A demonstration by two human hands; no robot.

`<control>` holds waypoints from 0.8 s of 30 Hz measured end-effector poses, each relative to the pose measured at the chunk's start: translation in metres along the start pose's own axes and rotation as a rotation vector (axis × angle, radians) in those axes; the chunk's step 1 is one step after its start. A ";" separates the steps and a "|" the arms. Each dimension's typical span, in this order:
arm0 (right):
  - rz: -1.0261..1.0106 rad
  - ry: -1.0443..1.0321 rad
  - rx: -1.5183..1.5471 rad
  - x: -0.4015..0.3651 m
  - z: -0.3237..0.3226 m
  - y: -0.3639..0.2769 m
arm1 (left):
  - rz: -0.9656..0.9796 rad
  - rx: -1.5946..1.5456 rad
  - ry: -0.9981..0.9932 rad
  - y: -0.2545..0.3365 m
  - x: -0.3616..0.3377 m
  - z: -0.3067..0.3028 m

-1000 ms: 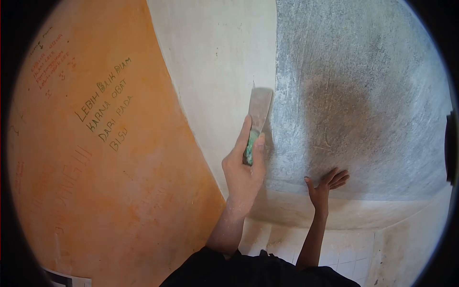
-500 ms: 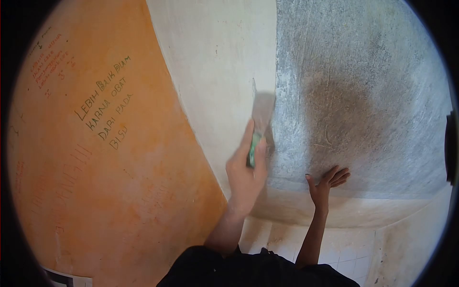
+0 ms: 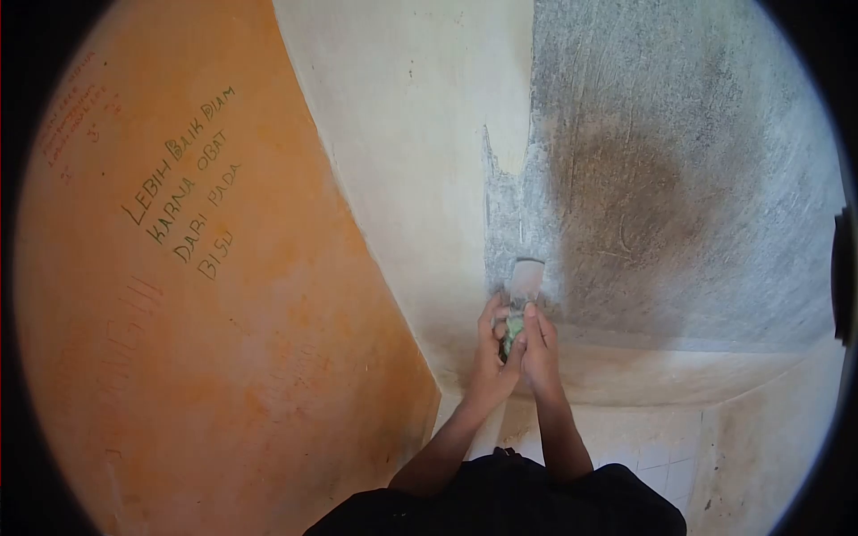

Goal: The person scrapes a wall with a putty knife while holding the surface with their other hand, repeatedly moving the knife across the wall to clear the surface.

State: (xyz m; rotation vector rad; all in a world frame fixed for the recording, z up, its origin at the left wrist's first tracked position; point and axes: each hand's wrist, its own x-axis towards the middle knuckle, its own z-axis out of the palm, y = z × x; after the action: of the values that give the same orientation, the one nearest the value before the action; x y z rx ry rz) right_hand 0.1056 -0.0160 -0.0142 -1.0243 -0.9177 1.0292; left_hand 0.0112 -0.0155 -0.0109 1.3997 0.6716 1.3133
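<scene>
Both hands meet low in front of the wall around one paint scraper, its flat blade pointing up and its green handle between them. My left hand has its fingers curled round the handle from the left. From the right, my right hand is closed on the same handle, thumb up near the blade's base. Behind the blade lies the grey bare wall surface. A whitish coat borders it on the left, with a jagged edge above the scraper.
An orange wall with handwritten words stands at the left, meeting the whitish strip at a slanting corner. Below the grey area runs a pale ledge, with white tiles beneath. A dark object shows at the right edge.
My left hand has come down with the scraper. My right hand has left the wall and joined it on the handle. Grey now shows where part of the whitish coat was.
</scene>
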 end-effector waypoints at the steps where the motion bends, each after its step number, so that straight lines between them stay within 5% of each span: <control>1: 0.012 0.026 -0.007 -0.002 0.001 -0.007 | -0.063 -0.111 -0.057 -0.002 -0.004 -0.003; 5: -0.017 0.025 -0.109 -0.016 0.014 -0.014 | 0.008 -0.128 -0.026 0.003 -0.002 -0.012; 8: -0.068 0.076 -0.091 -0.032 0.014 0.017 | -0.134 -0.189 -0.002 0.018 0.005 -0.015; 11: -0.216 0.037 -0.193 -0.032 0.013 0.013 | -0.117 0.059 0.022 0.024 0.011 -0.019; 16: -0.091 -0.036 -0.110 -0.028 0.001 0.003 | -0.094 0.177 -0.090 0.025 0.037 -0.050; 21: -0.085 0.093 0.029 -0.016 0.010 -0.036 | -0.069 0.324 0.258 0.053 0.068 -0.114; 24: -0.202 0.034 -0.062 -0.002 0.011 -0.048 | 0.212 0.588 0.288 0.046 0.069 -0.119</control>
State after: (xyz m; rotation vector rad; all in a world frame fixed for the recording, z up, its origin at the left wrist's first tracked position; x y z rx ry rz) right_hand 0.1059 -0.0242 0.0347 -0.9760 -1.0086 0.8162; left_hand -0.0954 0.0700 0.0371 1.8006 1.1990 1.5777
